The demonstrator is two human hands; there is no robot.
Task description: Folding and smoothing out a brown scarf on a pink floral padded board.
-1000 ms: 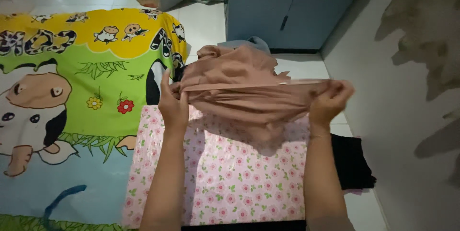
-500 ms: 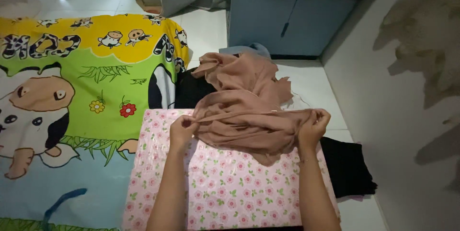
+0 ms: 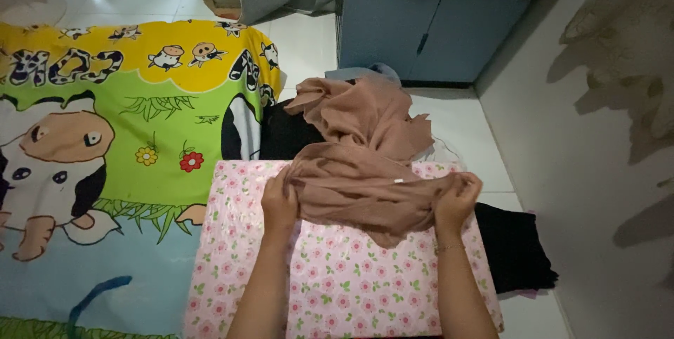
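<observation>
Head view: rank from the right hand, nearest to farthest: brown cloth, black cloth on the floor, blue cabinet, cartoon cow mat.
1. brown cloth: gripped in the right hand, with the left hand holding its other end.
2. black cloth: on the floor just right of that hand.
3. blue cabinet: ahead, at the top.
4. cartoon cow mat: far left.

**What the view leaves out**

The tan cloth (image 3: 365, 184) covers the fingertips of the left hand (image 3: 281, 202) and the right hand (image 3: 456, 198). Both forearms run off the bottom edge. The black fabric (image 3: 512, 248) lies partly under the pink floral sheet (image 3: 344, 283). The cartoon cow mat (image 3: 105, 135) is cut off at the left edge.
</observation>
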